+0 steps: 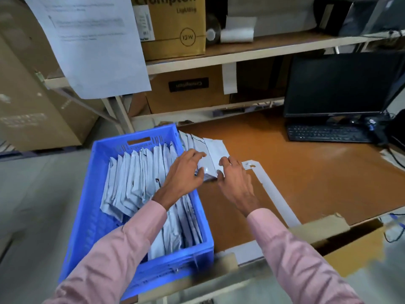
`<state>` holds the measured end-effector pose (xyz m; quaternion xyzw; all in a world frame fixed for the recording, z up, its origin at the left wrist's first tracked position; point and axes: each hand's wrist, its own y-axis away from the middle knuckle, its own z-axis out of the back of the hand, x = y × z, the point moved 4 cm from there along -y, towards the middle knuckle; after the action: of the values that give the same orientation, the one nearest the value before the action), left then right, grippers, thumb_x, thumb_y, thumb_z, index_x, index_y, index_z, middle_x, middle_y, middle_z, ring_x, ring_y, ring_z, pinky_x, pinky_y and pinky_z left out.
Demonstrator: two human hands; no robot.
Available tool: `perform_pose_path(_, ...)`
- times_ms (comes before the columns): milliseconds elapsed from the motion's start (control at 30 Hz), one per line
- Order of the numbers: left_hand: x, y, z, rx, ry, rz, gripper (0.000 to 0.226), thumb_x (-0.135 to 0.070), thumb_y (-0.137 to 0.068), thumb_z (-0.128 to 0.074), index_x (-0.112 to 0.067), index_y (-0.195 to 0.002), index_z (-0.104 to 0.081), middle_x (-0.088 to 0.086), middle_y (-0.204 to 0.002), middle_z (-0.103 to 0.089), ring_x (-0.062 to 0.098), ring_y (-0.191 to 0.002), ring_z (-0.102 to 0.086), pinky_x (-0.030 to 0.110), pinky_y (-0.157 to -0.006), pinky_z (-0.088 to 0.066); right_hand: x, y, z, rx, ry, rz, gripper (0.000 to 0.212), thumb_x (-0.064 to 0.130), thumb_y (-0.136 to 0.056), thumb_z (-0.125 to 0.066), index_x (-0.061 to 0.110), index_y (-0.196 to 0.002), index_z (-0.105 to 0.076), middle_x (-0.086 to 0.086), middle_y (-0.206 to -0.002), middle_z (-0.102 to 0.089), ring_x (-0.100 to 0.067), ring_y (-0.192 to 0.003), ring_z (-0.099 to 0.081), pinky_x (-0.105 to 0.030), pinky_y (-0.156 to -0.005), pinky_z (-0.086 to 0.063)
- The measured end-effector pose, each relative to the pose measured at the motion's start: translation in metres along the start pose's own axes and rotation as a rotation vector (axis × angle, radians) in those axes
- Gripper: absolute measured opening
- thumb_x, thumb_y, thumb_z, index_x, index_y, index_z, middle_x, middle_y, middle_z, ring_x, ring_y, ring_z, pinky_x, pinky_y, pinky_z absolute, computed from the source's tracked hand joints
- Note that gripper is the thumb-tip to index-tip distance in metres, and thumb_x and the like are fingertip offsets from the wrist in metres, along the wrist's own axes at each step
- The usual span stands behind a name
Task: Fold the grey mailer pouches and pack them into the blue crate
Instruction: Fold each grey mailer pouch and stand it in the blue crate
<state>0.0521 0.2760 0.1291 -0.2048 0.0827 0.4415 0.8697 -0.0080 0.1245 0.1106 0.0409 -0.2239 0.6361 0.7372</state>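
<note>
Both hands, left [183,172] and right [235,181], pinch a grey pouch [210,159] on the brown desk [306,172], just at 3 o'clock of the blue crate [96,189]. More pouches [135,178] stand in it. Shelves [241,49] with boxes [175,29] sit at 12 o'clock, a screen [341,84] at 2.

Single head-worn wide-angle view, looking forward and steeply down from the person's own standpoint, close over the blue crate [135,216] and the brown desk [306,172]. Both pink-sleeved forearms are entering from the bottom edge, reaching away from the lens. The upper frame is taking in the shelving [241,51] and monitor [341,84] beyond, edges bowing.
</note>
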Motion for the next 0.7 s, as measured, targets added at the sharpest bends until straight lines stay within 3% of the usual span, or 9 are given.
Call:
perform_pose_path(333,-0.014,-0.07,-0.056,0.227,-0.199,0.039,0.054,-0.034,-0.096,-0.061,-0.014,-0.145,-0.05,0.009,-0.135,-0.055,0.029,-0.127,-0.052,0.043,-0.102,-0.046,-0.065,-0.052,-0.044,0.105,0.063,0.018,0.03,0.018,-0.1,-0.063,0.016,-0.129,-0.057,-0.006,-0.13,-0.061,-0.028,-0.115,-0.059,-0.044,-0.083,-0.06)
perform_pose_path(467,-0.02,-0.083,-0.069,0.294,-0.306,0.068,0.05,-0.033,-0.094,-0.06,-0.013,-0.139,-0.053,0.01,-0.129,-0.057,0.03,-0.122,-0.055,0.044,-0.097,-0.048,-0.085,-0.071,-0.066,0.224,0.118,0.09,0.045,0.019,-0.092,-0.07,0.018,-0.135,-0.054,-0.005,-0.13,-0.058,-0.029,-0.114,-0.061,-0.04,-0.085,-0.056)
perform_pose_path(567,-0.026,-0.086,-0.08,0.318,-0.338,0.14,0.049,-0.031,-0.094,-0.058,-0.011,-0.138,-0.053,0.011,-0.127,-0.057,0.031,-0.121,-0.054,0.044,-0.096,-0.047,-0.106,-0.08,-0.083,0.303,0.224,0.192,0.055,0.026,-0.091,-0.069,0.018,-0.14,-0.046,-0.006,-0.132,-0.055,-0.03,-0.12,-0.059,-0.042,-0.091,-0.052)
perform_pose_path(700,-0.042,-0.079,-0.1,0.351,-0.323,0.313,0.046,-0.031,-0.095,-0.058,-0.012,-0.136,-0.053,0.011,-0.127,-0.056,0.03,-0.124,-0.051,0.045,-0.095,-0.047,-0.132,-0.092,-0.102,0.371,0.278,0.315,0.052,0.01,-0.097,-0.057,0.016,-0.146,-0.039,-0.008,-0.138,-0.057,-0.031,-0.129,-0.054,-0.042,-0.101,-0.044)
